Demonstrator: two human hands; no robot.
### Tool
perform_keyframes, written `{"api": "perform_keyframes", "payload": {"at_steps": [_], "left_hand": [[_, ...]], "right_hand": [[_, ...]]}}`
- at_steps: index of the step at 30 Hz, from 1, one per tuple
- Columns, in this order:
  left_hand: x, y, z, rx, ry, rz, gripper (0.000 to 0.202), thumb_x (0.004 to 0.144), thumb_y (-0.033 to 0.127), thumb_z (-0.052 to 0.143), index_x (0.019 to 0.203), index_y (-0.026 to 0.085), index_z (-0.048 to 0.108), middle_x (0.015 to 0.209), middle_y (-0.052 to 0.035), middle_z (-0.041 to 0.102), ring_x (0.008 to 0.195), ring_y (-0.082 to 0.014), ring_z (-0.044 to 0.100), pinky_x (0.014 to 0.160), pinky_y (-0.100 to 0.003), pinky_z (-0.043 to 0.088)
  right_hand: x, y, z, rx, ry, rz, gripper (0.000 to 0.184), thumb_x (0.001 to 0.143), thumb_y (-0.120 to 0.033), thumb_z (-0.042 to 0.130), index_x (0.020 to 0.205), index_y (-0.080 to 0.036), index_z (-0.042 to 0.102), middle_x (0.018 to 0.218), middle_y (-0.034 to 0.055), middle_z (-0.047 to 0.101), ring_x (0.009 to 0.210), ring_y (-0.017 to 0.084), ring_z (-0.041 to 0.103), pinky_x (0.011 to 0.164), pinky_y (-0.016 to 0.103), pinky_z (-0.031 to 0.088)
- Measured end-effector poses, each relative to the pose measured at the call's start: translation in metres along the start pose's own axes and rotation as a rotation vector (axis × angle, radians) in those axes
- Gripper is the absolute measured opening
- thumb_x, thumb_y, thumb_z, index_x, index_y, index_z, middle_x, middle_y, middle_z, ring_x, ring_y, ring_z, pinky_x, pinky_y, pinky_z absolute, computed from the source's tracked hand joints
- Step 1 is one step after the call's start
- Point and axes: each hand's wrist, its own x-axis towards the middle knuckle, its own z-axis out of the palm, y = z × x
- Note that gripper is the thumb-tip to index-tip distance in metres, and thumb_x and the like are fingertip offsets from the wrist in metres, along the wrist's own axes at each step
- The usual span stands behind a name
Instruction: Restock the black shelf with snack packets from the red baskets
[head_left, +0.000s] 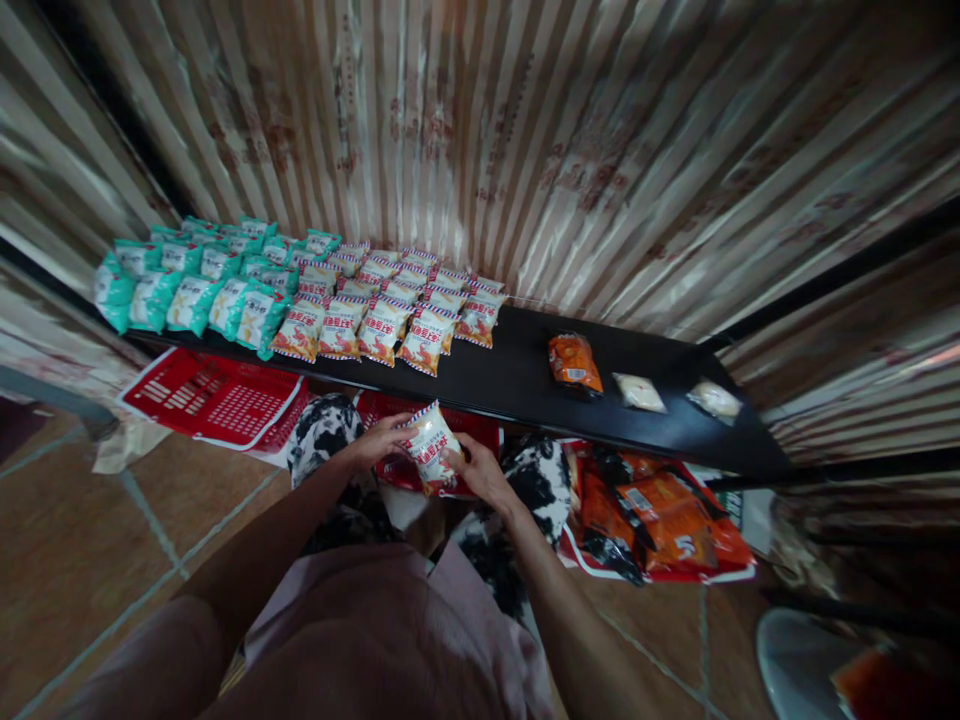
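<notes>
Between my two hands is a white and orange snack bag point(433, 447) with a striped top edge, held upright above a red basket point(480, 435) by my knees. My left hand point(384, 440) grips the bag's left side. On its right side, my right hand point(480, 468) pinches it with thumb and fingers. Just beyond, on a black shelf point(510, 370), similar orange and white snack bags point(379, 330) stand in rows. Left of these are rows of teal snack bags point(191, 302).
An orange packet point(574, 364) and two small white packets point(640, 392) lie on the shelf's right part. Below it are a red basket point(214, 395) at left and a basket of large orange bags point(667, 520) at right. A striped curtain point(450, 130) hangs behind.
</notes>
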Motion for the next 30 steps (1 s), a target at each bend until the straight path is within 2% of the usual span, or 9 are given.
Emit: {"api": "perform_keyframes", "payload": {"at_steps": [6,11,14,17,22,26,30], "left_hand": [[0.004,-0.005,0.004,-0.107,0.009,0.05,0.044,0.063,0.037,0.073,0.095,0.011,0.06,0.081,-0.0075,0.066,0.07,-0.0156,0.061,0.063,-0.027,0.048],[0.01,-0.01,0.012,-0.009,0.184,0.046,0.043,0.066,0.048,0.066,0.086,0.011,0.063,0.073,-0.0059,0.066,0.059,-0.0122,0.058,0.051,-0.021,0.041],[0.013,-0.009,0.016,0.107,0.287,0.078,0.04,0.068,0.052,0.063,0.077,0.013,0.062,0.063,-0.0015,0.062,0.052,-0.01,0.053,0.047,-0.02,0.038],[0.016,-0.007,0.018,0.208,0.342,0.099,0.039,0.068,0.053,0.062,0.066,0.014,0.058,0.051,0.0022,0.055,0.045,-0.0091,0.047,0.043,-0.02,0.033],[0.019,-0.003,0.023,0.273,0.308,0.098,0.041,0.066,0.054,0.064,0.06,0.015,0.057,0.05,0.0022,0.054,0.045,-0.0095,0.046,0.044,-0.021,0.033],[0.018,-0.001,0.03,0.234,0.282,0.097,0.044,0.066,0.057,0.063,0.069,0.013,0.06,0.058,0.0003,0.059,0.051,-0.0109,0.05,0.046,-0.021,0.035],[0.017,0.001,0.032,0.189,0.23,0.12,0.05,0.068,0.061,0.059,0.078,0.012,0.06,0.068,-0.0019,0.061,0.058,-0.0114,0.054,0.049,-0.02,0.037]], "right_hand": [[-0.004,0.002,0.004,0.083,0.071,0.043,0.035,0.067,-0.043,0.064,0.094,-0.019,0.066,0.085,0.0022,0.07,0.08,0.021,0.061,0.076,0.032,0.048],[-0.01,0.007,0.015,0.227,0.06,0.057,0.039,0.071,-0.048,0.061,0.096,-0.018,0.063,0.087,0.0037,0.069,0.079,0.02,0.062,0.076,0.033,0.05],[-0.014,0.004,0.021,0.414,0.025,0.103,0.041,0.07,-0.048,0.063,0.099,-0.019,0.06,0.091,0.004,0.069,0.078,0.019,0.064,0.076,0.032,0.05],[-0.015,-0.001,0.024,0.607,0.01,0.153,0.047,0.069,-0.049,0.064,0.106,-0.02,0.058,0.091,0.0042,0.069,0.078,0.02,0.066,0.07,0.031,0.052],[-0.013,-0.006,0.022,0.683,0.004,0.191,0.048,0.07,-0.053,0.062,0.103,-0.018,0.061,0.084,0.0054,0.071,0.077,0.023,0.067,0.064,0.031,0.053],[-0.012,-0.008,0.023,0.684,0.005,0.216,0.048,0.065,-0.055,0.065,0.095,-0.017,0.064,0.078,0.0054,0.071,0.075,0.024,0.068,0.062,0.032,0.053],[-0.011,-0.011,0.023,0.716,0.081,0.23,0.051,0.06,-0.055,0.07,0.093,-0.017,0.063,0.076,0.0045,0.071,0.073,0.024,0.068,0.062,0.032,0.053]]}}
